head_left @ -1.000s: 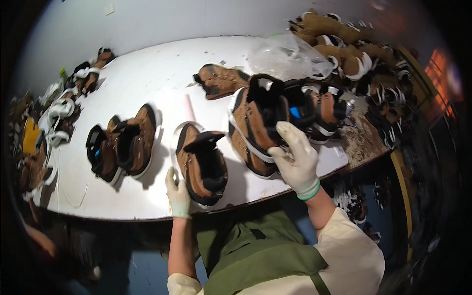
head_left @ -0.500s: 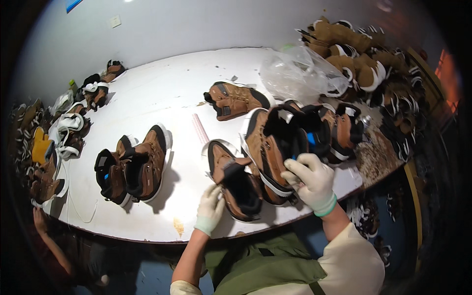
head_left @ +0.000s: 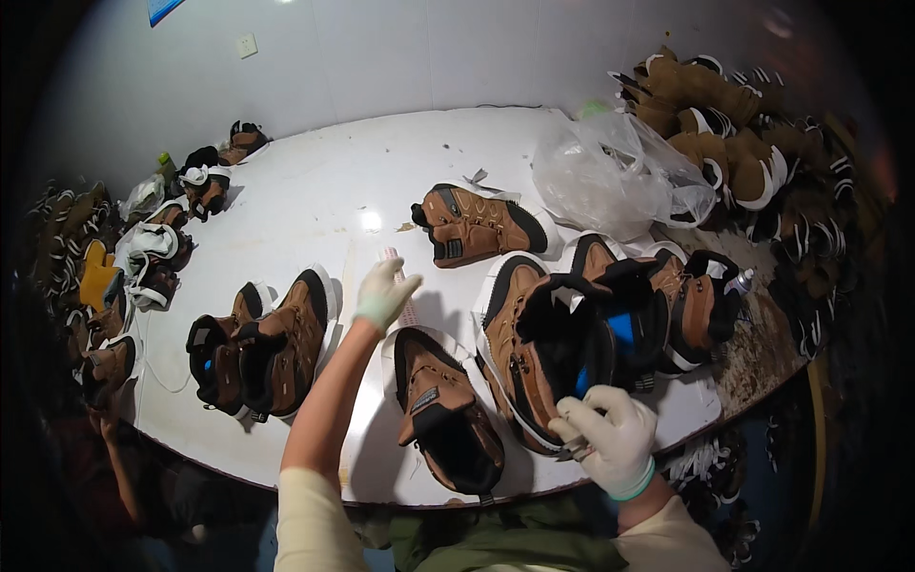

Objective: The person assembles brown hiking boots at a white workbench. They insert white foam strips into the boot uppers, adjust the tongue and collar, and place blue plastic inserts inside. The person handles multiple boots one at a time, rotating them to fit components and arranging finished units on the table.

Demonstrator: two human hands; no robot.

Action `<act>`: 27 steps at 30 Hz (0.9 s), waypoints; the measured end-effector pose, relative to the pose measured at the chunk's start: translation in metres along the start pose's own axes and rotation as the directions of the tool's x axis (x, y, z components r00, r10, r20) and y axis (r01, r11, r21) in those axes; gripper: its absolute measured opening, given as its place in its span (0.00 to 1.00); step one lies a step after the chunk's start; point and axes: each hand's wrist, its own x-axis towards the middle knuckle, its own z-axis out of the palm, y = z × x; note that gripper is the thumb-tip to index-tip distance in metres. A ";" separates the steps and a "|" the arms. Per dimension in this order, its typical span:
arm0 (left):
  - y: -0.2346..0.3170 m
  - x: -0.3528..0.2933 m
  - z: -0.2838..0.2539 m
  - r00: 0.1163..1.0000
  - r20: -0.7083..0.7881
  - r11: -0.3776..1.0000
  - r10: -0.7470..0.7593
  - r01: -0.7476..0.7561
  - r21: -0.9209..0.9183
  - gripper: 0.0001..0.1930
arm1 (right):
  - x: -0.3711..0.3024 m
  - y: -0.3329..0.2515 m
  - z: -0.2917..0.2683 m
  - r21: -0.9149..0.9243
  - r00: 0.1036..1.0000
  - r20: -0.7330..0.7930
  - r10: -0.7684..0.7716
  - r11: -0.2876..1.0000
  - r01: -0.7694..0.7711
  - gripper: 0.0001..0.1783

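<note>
My left hand (head_left: 384, 294) is over a narrow white strip with red marks (head_left: 410, 313) lying on the table, its thumb and fingers apart at the strip's far end. My right hand (head_left: 612, 440), gloved in white like the left, has its fingers pinched together beside the heel of a brown and black boot (head_left: 515, 353); anything between them is too small to make out. Between my arms a single brown boot (head_left: 443, 391) stands with its tongue folded forward and its opening toward me. Another brown boot (head_left: 477, 227) lies on its side farther back.
A pair of brown boots (head_left: 286, 343) stands left on the white table (head_left: 315, 200). More boots (head_left: 701, 310) stand at right, near a clear plastic bag (head_left: 610, 181). Piles of shoes (head_left: 734, 143) line both sides. Another person's hand (head_left: 103, 419) touches a boot at far left.
My left hand has left the single boot and moved forward and left to the marked strip. My right hand stays pinched near the neighbouring boot's heel. The view has shifted slightly.
</note>
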 end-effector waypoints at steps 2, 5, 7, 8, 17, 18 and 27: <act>-0.015 0.043 0.036 0.999 -0.009 0.983 -0.044 0.045 0.178 0.35 | -0.003 0.002 0.003 0.019 1.000 0.005 0.011 1.000 -0.011 0.19; 0.006 0.076 0.075 0.994 0.067 0.976 -0.085 0.070 0.206 0.33 | -0.006 0.005 0.003 0.024 0.999 -0.013 0.031 0.999 -0.030 0.18; -0.014 0.092 0.103 0.970 0.200 0.986 -0.141 0.155 -0.055 0.29 | -0.003 0.005 0.003 0.067 0.999 -0.044 0.028 0.997 -0.025 0.17; -0.021 0.097 0.113 0.949 0.274 0.961 -0.158 0.212 -0.180 0.27 | -0.003 0.005 0.003 0.090 0.998 -0.055 0.029 0.996 -0.024 0.16; 0.074 0.087 -0.016 0.977 -0.166 0.548 -0.131 -0.068 -0.834 0.21 | -0.007 0.007 0.012 0.089 0.996 -0.085 -0.005 0.996 0.013 0.16; 0.081 0.081 -0.042 0.970 -0.120 0.398 -0.214 -0.026 -0.917 0.21 | -0.008 0.007 0.014 0.102 0.994 -0.109 0.001 0.995 0.010 0.16; 0.177 -0.141 -0.214 0.965 -0.206 -0.222 -0.161 -0.239 -0.945 0.17 | -0.017 -0.020 -0.007 0.104 0.958 -0.288 0.022 0.995 0.009 0.17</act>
